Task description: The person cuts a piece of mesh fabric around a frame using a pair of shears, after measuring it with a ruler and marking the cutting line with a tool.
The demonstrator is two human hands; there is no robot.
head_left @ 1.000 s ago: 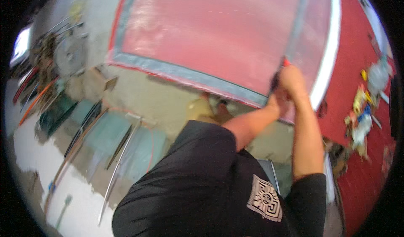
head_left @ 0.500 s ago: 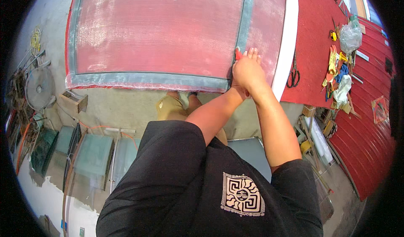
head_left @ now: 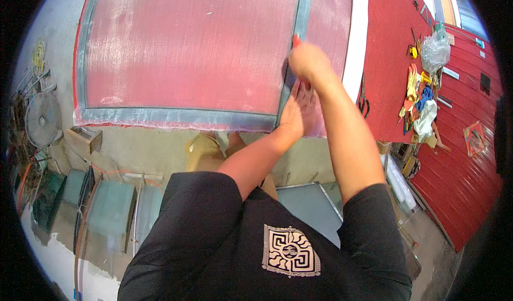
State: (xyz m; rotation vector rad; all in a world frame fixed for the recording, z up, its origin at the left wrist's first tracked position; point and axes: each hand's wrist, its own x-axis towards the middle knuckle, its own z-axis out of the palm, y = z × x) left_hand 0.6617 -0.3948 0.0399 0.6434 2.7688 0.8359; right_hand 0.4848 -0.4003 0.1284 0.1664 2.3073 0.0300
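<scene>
A grey frame (head_left: 176, 115) with pale translucent mesh (head_left: 187, 50) stretched over it lies on a red-covered table. My right hand (head_left: 311, 65) is closed around a small red-handled tool (head_left: 296, 41), over the frame's right-hand bar (head_left: 303, 7). The tool's working end is hidden, so its exact kind is unclear. Just nearer to me, my left hand (head_left: 297, 110) rests flat on the mesh beside that bar, fingers stretched out and partly under my right wrist. Mesh runs past the bar to the right, toward a white strip (head_left: 357, 44).
Dark-handled scissors (head_left: 365, 103) lie right of the white strip. Farther right are gloves (head_left: 411, 84), a clear plastic bag (head_left: 436, 55) and red corrugated sheeting (head_left: 459, 103). A fan (head_left: 43, 119) and a wooden box (head_left: 85, 139) stand left; glass panes (head_left: 109, 207) lean behind me.
My right hand has moved away from me along the bar with the red-handled tool. More of my left hand now shows, lying flat in about the same place. The view has shifted slightly.
</scene>
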